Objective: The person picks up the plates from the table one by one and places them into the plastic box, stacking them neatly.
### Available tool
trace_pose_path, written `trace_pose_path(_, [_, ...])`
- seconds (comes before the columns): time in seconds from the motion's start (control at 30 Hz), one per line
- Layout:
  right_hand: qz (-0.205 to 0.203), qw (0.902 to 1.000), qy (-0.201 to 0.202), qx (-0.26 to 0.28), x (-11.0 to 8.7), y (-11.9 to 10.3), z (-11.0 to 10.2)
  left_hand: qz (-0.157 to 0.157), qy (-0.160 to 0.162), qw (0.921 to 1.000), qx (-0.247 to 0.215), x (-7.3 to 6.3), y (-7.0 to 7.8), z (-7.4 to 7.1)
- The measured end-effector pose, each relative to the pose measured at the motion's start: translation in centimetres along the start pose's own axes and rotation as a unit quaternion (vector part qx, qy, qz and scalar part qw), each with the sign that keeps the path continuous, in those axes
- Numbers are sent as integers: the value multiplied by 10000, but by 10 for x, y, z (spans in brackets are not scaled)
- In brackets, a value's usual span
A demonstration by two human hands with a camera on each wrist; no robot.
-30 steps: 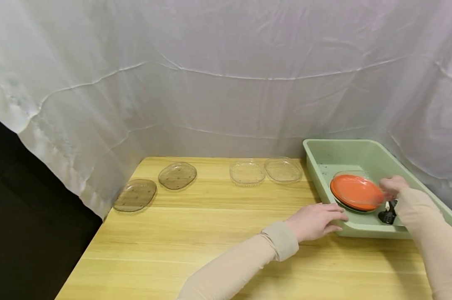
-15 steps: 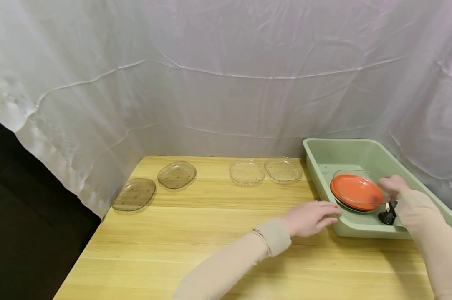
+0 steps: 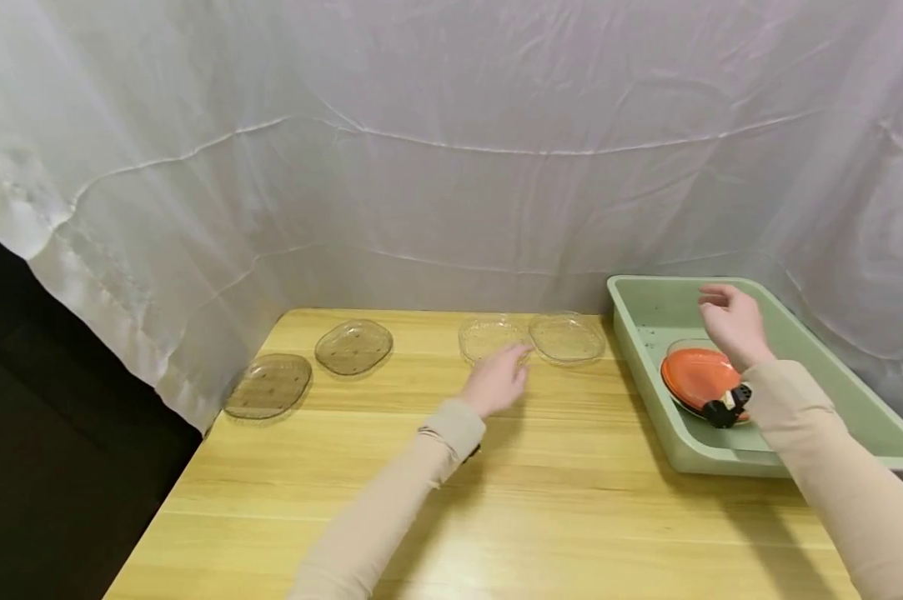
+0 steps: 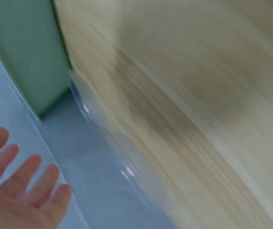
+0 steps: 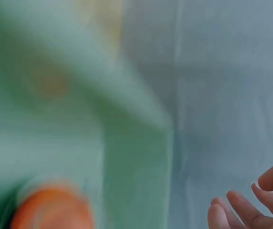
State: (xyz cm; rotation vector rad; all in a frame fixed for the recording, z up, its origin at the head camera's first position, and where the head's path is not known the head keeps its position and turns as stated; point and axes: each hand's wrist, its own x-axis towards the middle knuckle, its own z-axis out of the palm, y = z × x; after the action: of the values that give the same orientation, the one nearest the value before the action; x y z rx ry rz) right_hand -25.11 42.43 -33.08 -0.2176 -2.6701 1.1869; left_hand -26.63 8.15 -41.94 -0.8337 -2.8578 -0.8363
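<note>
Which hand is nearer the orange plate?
Right. The right hand is above the green tub, near the orange plate; the left hand is farther left, over the table.

Pale curtain (image 3: 459, 183) behind wooden table (image 3: 571, 492)

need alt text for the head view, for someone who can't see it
A person's left hand is stretched over a wooden table near two clear plates, while the right hand hovers above a green tub with an orange plate inside. Two brownish see-through plates lie on the table's left side.
</note>
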Motion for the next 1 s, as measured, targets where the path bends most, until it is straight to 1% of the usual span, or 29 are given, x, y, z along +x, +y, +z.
trace_pose_path(0.07, [-184,9982,-44,569,-4,-18,12,-305,95,9994,-91,-1,-16,-6])
trace_pose_path(0.1, [-274,9954,-111,916,-6,-27,18,-450,122,9988,-125,-2,-23,-8])
trace_pose_path(0.13, [-351,9914,-164,1248,-8,-35,25,-598,129,9980,-153,-2,-29,-10])
trace_pose_path(0.17, [-403,9851,-240,1652,-11,-42,31,-727,125,9971,-195,-3,-35,-12])
trace_pose_path(0.2, [-451,9776,-326,2029,-14,-49,37,-839,130,9961,-226,-3,-40,-14])
trace_pose_path(0.27, [-530,9584,-546,2750,-20,-61,49,-1002,136,9943,-343,-4,-48,-16])
trace_pose_path(0.3, [-543,9472,-668,3090,-23,-67,55,-1063,135,9935,-383,-4,-52,-18])
trace_pose_path(0.37, [-513,9296,-869,3545,-29,-76,68,-1132,159,9924,-445,-4,-57,-19])
trace_pose_path(0.4, [-515,9254,-967,3627,-31,-79,74,-1155,179,9921,-449,-4,-59,-20])
trace_pose_path(0.43, [-492,9239,-1051,3646,-33,-82,81,-1169,191,9920,-445,-4,-61,-20])
trace_pose_path(0.57, [-237,9286,-1211,3500,-40,-88,105,-1233,216,9911,-448,-3,-65,-21])
trace_pose_path(0.63, [-74,9264,-1260,3549,-42,-89,116,-1281,212,9903,-486,-1,-67,-21])
trace_pose_path(0.83, [528,9019,-1363,4064,-43,-86,145,-1480,105,9878,-483,4,-71,-17])
trace_pose_path(1.0, [1173,8773,-1385,4444,-42,-79,166,-1625,-54,9858,-412,4,-71,-13])
